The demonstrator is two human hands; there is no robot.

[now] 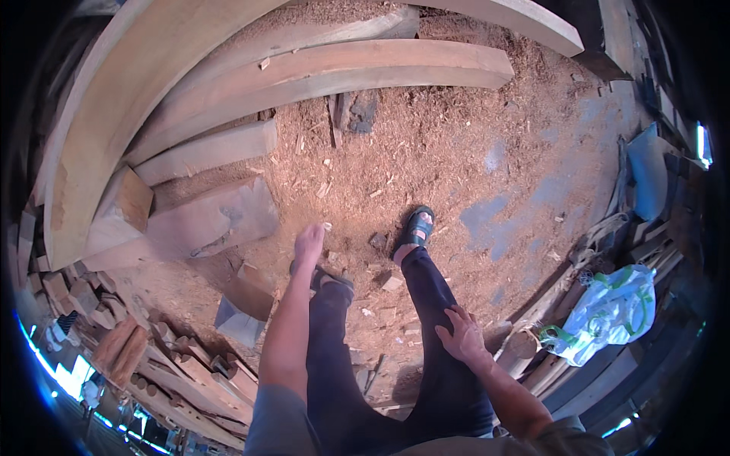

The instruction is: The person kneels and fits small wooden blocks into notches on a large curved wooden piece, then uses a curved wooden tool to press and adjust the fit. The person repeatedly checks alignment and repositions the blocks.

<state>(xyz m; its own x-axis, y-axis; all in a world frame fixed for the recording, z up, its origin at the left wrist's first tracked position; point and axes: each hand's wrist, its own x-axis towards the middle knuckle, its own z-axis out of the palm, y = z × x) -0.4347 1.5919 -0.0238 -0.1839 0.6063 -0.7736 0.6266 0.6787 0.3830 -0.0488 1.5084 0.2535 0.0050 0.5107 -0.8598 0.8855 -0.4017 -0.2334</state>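
Note:
My left hand [309, 245] hangs down past my left knee, over the shavings-covered floor, with its fingers curled together. A small pale wood chip [328, 226] shows right beside its fingertips; whether the hand holds it or anything else is hidden. On my right thigh rests my right hand [462, 337], its fingers spread over the dark trousers [430, 292] and nothing in them. A thick squared timber [217, 220] lies to the left of my left hand. Nearer to me is a short wood block [249, 295].
Long curved timbers [357, 67] arc across the far side and left. Cut wood pieces [190, 380] are piled at the near left. A white and green plastic bag [608, 311] lies on poles at the right, with a blue sack [646, 171] beyond. Sawdust [357, 175] covers the floor.

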